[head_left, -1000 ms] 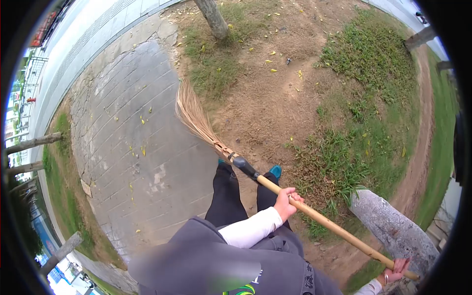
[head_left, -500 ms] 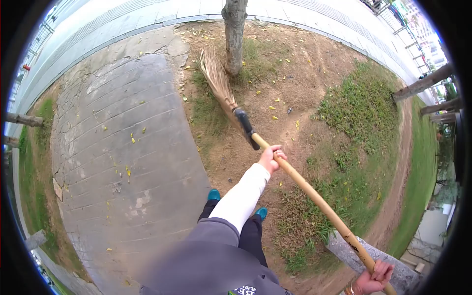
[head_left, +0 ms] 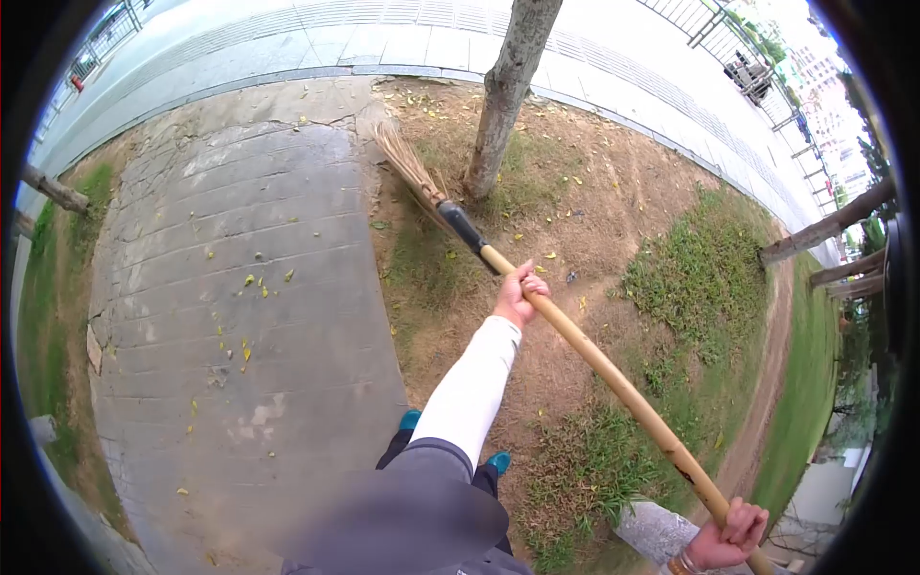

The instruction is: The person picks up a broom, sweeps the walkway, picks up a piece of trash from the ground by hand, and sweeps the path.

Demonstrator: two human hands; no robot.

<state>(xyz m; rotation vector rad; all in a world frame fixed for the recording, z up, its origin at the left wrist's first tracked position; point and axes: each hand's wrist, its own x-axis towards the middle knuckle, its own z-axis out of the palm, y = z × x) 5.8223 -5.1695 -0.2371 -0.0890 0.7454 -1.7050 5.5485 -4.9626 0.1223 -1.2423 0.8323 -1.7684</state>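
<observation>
A long-handled broom (head_left: pixel 613 379) runs diagonally across the head view, with a bamboo handle, a black binding and a fan of straw bristles (head_left: pixel 407 158). My left hand (head_left: pixel 520 292), in a white sleeve, is wrapped round the handle just below the binding. Toward the handle's lower end, at the bottom right, my right hand (head_left: pixel 728 539) grips it too, with a band on the wrist. The bristles lie at the border between paving and bare soil, left of a tree trunk (head_left: pixel 508 96).
Grey paving (head_left: pixel 268 335) with scattered yellow leaves (head_left: pixel 246 353) lies to the left. Grass patches (head_left: pixel 700 268) and more trunks stand on the right. A stone block (head_left: pixel 656 529) is beside my right hand. A pale sidewalk (head_left: pixel 383 43) curves along the top.
The view has shifted and tilted slightly. The bristles have moved a little left, from beside the trunk's base toward the paving edge. Both hands keep their hold on the handle.
</observation>
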